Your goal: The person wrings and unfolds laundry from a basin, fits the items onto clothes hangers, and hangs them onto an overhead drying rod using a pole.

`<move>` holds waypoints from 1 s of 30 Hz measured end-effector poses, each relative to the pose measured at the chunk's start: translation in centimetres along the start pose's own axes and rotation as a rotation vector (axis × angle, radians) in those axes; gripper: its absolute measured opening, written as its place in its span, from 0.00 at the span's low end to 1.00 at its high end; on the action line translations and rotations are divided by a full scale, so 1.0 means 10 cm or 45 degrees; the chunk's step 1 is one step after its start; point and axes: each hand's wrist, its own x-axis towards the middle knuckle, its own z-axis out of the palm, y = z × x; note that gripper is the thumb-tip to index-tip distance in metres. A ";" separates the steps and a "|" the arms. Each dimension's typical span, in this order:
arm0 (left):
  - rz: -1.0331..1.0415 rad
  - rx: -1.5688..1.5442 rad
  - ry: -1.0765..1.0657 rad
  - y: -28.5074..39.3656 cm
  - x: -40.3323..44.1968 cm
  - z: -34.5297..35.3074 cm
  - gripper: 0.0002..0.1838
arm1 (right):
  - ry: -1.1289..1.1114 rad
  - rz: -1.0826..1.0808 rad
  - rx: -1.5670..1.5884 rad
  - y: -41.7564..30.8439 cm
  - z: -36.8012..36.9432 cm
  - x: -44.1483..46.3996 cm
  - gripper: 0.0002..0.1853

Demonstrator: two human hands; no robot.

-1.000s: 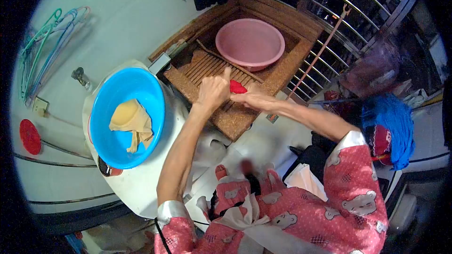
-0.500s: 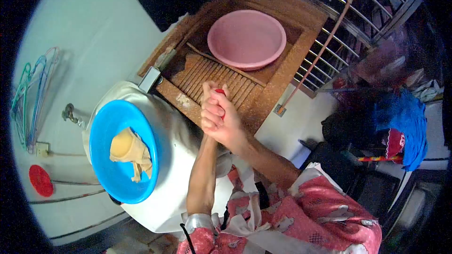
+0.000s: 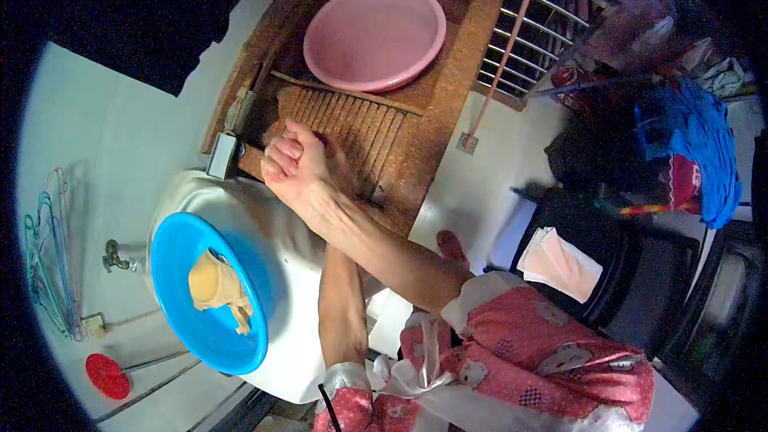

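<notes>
My right hand [image 3: 294,166] is closed in a fist over the near edge of the ribbed washboard [image 3: 352,128] of a brown stone sink. A trace of red shows between its fingers, too small to name. My left forearm [image 3: 342,304] passes under the right one. The left hand is behind the right wrist, hidden or smeared, so its fingers cannot be read. Left of the hands, a blue basin [image 3: 172,304] rests on a white covered surface, with a wet beige cloth [image 3: 216,282] inside.
A pink basin [image 3: 376,36] sits in the sink [image 3: 444,112]. A tap [image 3: 116,256], hangers [image 3: 48,256] and a red round object [image 3: 108,376] are at the left wall. To the right are a pole [image 3: 512,40], a folded pale cloth [image 3: 560,264] and blue fabric [image 3: 692,144].
My hands were clasped together around something small and red; now the right fist has moved left and lies across the left wrist. The view has shifted, and the folded pale cloth now shows.
</notes>
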 end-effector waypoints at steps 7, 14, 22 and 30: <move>0.013 -0.006 -0.031 0.00 0.02 -0.05 0.19 | -0.126 -0.035 0.022 0.06 0.07 -0.06 0.15; 0.043 0.008 -0.076 0.02 0.07 -0.13 0.21 | -0.142 0.038 -0.045 0.13 0.11 -0.44 0.11; 0.310 0.155 -0.250 0.12 0.08 -0.37 0.23 | -0.125 0.509 -1.378 -0.46 -0.02 -1.06 0.16; 0.162 0.440 -0.687 0.18 -0.22 -0.50 0.37 | -0.022 0.485 -2.241 -1.32 0.20 -1.45 0.27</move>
